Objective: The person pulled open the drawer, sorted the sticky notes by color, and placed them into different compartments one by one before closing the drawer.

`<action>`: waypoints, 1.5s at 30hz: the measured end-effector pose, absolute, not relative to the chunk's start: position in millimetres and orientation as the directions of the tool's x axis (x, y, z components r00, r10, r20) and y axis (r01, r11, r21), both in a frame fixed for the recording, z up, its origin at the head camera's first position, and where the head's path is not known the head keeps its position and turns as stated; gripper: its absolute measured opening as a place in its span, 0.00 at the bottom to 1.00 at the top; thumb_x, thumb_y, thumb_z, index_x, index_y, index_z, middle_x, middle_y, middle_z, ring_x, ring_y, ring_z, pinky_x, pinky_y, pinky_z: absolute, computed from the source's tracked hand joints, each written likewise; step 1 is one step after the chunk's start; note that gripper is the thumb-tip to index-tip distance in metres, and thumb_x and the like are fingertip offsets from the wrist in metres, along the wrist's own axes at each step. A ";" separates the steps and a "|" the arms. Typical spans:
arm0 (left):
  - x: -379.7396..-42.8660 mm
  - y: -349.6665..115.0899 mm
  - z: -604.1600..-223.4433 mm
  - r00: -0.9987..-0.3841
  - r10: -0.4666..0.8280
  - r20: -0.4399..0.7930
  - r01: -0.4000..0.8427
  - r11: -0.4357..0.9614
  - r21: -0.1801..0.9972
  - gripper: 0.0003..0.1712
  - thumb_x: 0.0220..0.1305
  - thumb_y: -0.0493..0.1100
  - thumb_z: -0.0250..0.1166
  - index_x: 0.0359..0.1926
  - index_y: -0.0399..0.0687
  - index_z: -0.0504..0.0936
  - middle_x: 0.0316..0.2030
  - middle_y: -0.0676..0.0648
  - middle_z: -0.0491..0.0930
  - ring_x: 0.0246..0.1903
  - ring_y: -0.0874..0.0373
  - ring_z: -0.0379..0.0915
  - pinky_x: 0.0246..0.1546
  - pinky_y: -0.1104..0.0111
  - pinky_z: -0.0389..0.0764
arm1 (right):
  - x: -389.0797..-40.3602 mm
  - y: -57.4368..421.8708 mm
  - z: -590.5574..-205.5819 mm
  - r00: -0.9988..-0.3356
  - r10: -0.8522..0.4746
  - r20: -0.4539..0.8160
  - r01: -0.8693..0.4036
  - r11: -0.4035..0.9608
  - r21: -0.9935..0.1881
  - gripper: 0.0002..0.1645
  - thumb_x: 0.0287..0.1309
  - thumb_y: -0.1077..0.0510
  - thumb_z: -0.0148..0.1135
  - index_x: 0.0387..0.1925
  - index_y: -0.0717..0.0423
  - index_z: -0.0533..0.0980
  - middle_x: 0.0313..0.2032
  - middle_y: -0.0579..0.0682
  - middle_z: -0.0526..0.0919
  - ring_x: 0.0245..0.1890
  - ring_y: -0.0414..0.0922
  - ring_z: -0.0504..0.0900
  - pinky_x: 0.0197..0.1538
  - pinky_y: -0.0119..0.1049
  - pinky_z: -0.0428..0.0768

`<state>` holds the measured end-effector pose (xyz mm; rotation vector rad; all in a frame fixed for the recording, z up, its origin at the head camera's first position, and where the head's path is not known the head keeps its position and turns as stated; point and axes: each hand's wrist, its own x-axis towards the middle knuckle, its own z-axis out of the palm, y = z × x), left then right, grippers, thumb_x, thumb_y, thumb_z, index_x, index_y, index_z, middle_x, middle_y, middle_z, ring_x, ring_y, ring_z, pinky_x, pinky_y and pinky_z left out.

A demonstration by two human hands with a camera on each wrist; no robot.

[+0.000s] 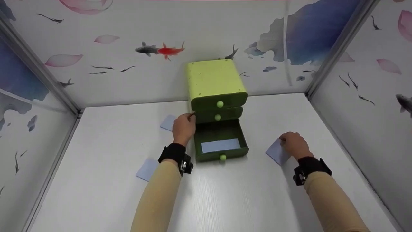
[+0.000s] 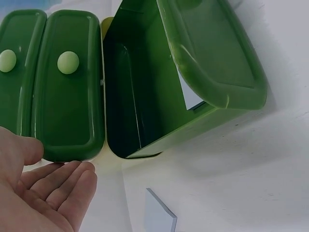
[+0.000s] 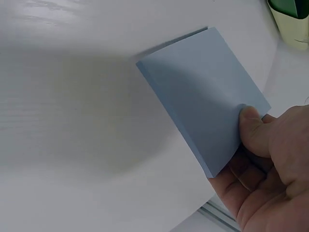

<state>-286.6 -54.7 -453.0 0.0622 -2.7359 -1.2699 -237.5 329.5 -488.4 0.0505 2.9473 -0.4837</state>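
Observation:
A small cabinet (image 1: 215, 77) with a lime-green top and dark green drawer fronts stands near the back wall. Its bottom drawer (image 1: 222, 155) is pulled out, with a light blue pad (image 1: 220, 145) lying inside. My left hand (image 1: 184, 129) is at the cabinet's left side. In the left wrist view its thumb and loosely bent fingers (image 2: 72, 186) lie right at the edge of the middle drawer (image 2: 67, 106). Off to the right, my right hand (image 1: 294, 145) pinches a blue sticky-note pad (image 3: 203, 96), thumb on top and fingers underneath; the pad slants over the table.
Two more blue pads lie left of the cabinet: one pad (image 1: 167, 123) behind my left hand, another pad (image 1: 147, 169) partly hidden by my left forearm. The white table (image 1: 225, 199) is enclosed by patterned panels (image 1: 128, 83) at the back and both sides.

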 end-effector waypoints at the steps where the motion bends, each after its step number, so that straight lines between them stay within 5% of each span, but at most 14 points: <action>1: -286.7 -55.0 -452.9 -0.991 -0.085 0.102 0.023 0.645 0.764 0.18 0.75 0.44 0.52 0.40 0.39 0.85 0.24 0.44 0.78 0.21 0.55 0.69 0.26 0.67 0.65 | -239.5 327.6 -486.5 -0.988 0.004 -0.156 0.054 0.947 -0.315 0.18 0.63 0.68 0.55 0.53 0.69 0.78 0.48 0.68 0.82 0.46 0.61 0.81 0.47 0.53 0.80; 4: -287.3 -55.9 -452.3 -0.992 -0.072 0.101 0.032 0.640 0.767 0.18 0.75 0.44 0.51 0.37 0.39 0.84 0.18 0.48 0.70 0.18 0.57 0.65 0.24 0.68 0.63 | -246.2 321.1 -480.3 -0.988 -0.004 -0.154 0.046 0.947 -0.317 0.18 0.63 0.68 0.55 0.53 0.67 0.78 0.48 0.67 0.82 0.45 0.60 0.82 0.45 0.51 0.81; 6: -287.5 -56.4 -452.1 -0.993 -0.073 0.097 0.029 0.635 0.772 0.17 0.75 0.44 0.51 0.41 0.40 0.85 0.20 0.49 0.74 0.20 0.56 0.69 0.25 0.67 0.67 | -250.7 316.1 -475.5 -0.990 -0.015 -0.143 0.031 0.949 -0.315 0.17 0.63 0.68 0.55 0.53 0.66 0.79 0.49 0.67 0.82 0.47 0.61 0.82 0.46 0.53 0.81; 11: -286.5 -57.6 -451.4 -0.994 -0.073 0.086 0.022 0.628 0.778 0.18 0.75 0.44 0.52 0.52 0.41 0.83 0.35 0.41 0.85 0.31 0.49 0.80 0.37 0.60 0.77 | -260.1 304.1 -463.3 -0.994 -0.058 -0.097 -0.026 0.950 -0.310 0.17 0.63 0.68 0.55 0.51 0.66 0.80 0.50 0.68 0.82 0.50 0.65 0.80 0.50 0.57 0.79; 19: -285.6 -58.8 -452.3 -0.995 -0.076 0.071 0.008 0.627 0.779 0.19 0.74 0.45 0.52 0.56 0.40 0.81 0.47 0.40 0.85 0.41 0.47 0.82 0.47 0.57 0.80 | -270.9 288.5 -444.7 -0.991 -0.100 -0.086 -0.071 0.956 -0.286 0.16 0.62 0.68 0.56 0.50 0.66 0.81 0.50 0.68 0.82 0.51 0.65 0.79 0.51 0.57 0.79; 33: -286.7 -60.9 -454.6 -0.994 -0.071 0.082 0.020 0.621 0.784 0.20 0.74 0.45 0.52 0.58 0.39 0.79 0.53 0.39 0.82 0.51 0.45 0.80 0.54 0.55 0.78 | -292.4 254.6 -419.8 -0.985 -0.162 -0.052 -0.141 0.951 -0.276 0.16 0.63 0.68 0.56 0.49 0.61 0.82 0.50 0.63 0.83 0.50 0.61 0.80 0.52 0.56 0.79; 45: -287.7 -61.0 -456.0 -0.994 -0.071 0.086 0.024 0.611 0.791 0.19 0.74 0.44 0.52 0.57 0.40 0.80 0.49 0.40 0.84 0.46 0.47 0.82 0.50 0.56 0.79 | -300.4 203.8 -422.0 -0.959 -0.283 0.004 -0.275 0.928 -0.252 0.13 0.63 0.67 0.58 0.45 0.58 0.85 0.44 0.59 0.86 0.42 0.55 0.84 0.43 0.49 0.83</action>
